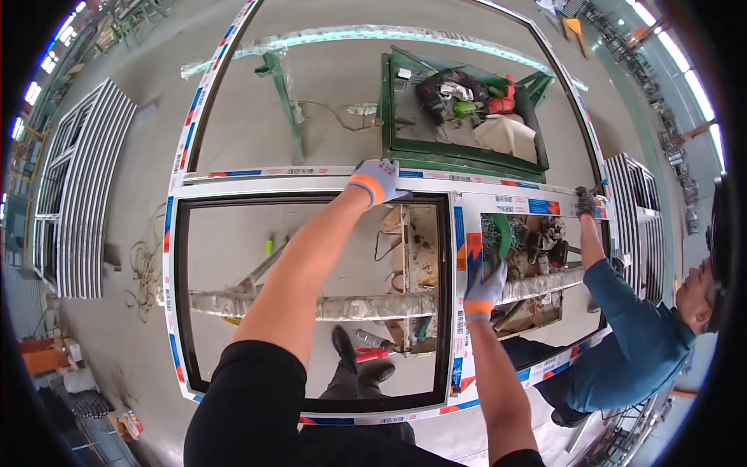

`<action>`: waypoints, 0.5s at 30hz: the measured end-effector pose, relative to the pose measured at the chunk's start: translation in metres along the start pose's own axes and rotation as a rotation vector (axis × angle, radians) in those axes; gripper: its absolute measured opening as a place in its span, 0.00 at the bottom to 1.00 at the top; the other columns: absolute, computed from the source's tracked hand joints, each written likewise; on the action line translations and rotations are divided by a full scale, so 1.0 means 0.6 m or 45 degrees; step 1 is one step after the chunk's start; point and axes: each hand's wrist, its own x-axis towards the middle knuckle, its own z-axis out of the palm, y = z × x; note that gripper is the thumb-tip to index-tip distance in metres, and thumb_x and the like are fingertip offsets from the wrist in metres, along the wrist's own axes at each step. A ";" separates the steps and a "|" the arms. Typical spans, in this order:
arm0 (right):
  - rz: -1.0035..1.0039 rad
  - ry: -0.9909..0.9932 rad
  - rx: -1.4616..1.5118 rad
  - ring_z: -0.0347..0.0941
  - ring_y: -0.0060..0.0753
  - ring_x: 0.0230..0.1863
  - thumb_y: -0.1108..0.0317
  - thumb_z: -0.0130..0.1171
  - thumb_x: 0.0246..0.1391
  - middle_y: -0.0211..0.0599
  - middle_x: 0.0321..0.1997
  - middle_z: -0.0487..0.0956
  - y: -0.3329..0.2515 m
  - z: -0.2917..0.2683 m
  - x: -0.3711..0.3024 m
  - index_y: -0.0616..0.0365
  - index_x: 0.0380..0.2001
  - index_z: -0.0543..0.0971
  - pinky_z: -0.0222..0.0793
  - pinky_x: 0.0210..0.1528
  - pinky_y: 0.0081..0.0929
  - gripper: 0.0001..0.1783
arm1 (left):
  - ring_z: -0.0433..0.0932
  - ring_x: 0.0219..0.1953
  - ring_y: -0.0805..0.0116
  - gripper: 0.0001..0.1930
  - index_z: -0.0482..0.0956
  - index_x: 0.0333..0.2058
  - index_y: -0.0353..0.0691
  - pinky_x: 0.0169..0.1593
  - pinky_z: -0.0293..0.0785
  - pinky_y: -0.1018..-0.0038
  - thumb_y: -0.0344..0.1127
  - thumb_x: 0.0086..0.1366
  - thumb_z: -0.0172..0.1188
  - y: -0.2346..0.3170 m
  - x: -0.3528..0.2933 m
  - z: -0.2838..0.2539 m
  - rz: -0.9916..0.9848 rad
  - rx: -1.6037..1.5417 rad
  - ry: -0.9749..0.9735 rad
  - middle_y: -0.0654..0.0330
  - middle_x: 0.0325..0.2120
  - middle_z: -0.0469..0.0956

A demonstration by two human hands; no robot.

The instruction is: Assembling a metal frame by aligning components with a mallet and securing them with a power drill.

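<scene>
A large white window frame (311,187), taped with printed protective film, lies across supports before me. In its near left opening sits a dark inner frame (445,311). My left hand (376,179), in a grey glove with an orange cuff, is closed over the middle crossbar. A dark tip, perhaps the thumb, points right from it. My right hand (487,286), gloved alike, is beside the upright bar (468,327), fingers apart, with nothing visible in it. At the right, a co-worker (634,335) in a teal shirt has a dark-gloved hand (586,202) on the crossbar's right end.
A green tool tray (467,162) holding power tools and a white cloth stands beyond the crossbar. Wrapped support beams (366,306) run beneath the frame. Below are a parts box (420,272) and a red tool (372,354). Stacked frames (89,187) stand at the left.
</scene>
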 end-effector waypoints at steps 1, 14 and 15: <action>-0.232 -0.138 -0.128 0.65 0.56 0.59 0.65 0.62 0.50 0.54 0.59 0.70 -0.043 0.018 0.043 0.65 0.57 0.68 0.59 0.63 0.43 0.31 | 0.78 0.48 0.54 0.42 0.69 0.51 0.27 0.51 0.73 0.63 0.67 0.59 0.52 -0.001 0.000 0.003 0.002 -0.006 -0.005 0.47 0.46 0.78; -0.969 -1.012 -0.651 0.72 0.53 0.52 0.41 0.75 0.26 0.54 0.52 0.76 -0.177 0.275 0.255 0.65 0.55 0.69 0.67 0.57 0.40 0.54 | 0.80 0.43 0.52 0.32 0.80 0.42 0.42 0.47 0.75 0.62 0.64 0.48 0.61 -0.020 -0.019 0.022 0.003 -0.277 0.172 0.54 0.39 0.82; -0.922 -1.000 -0.778 0.71 0.54 0.54 0.45 0.76 0.26 0.53 0.53 0.75 -0.157 0.282 0.262 0.65 0.57 0.68 0.66 0.59 0.40 0.55 | 0.81 0.42 0.52 0.31 0.81 0.40 0.42 0.46 0.76 0.61 0.63 0.48 0.61 -0.037 -0.032 0.016 0.011 -0.255 0.256 0.54 0.38 0.82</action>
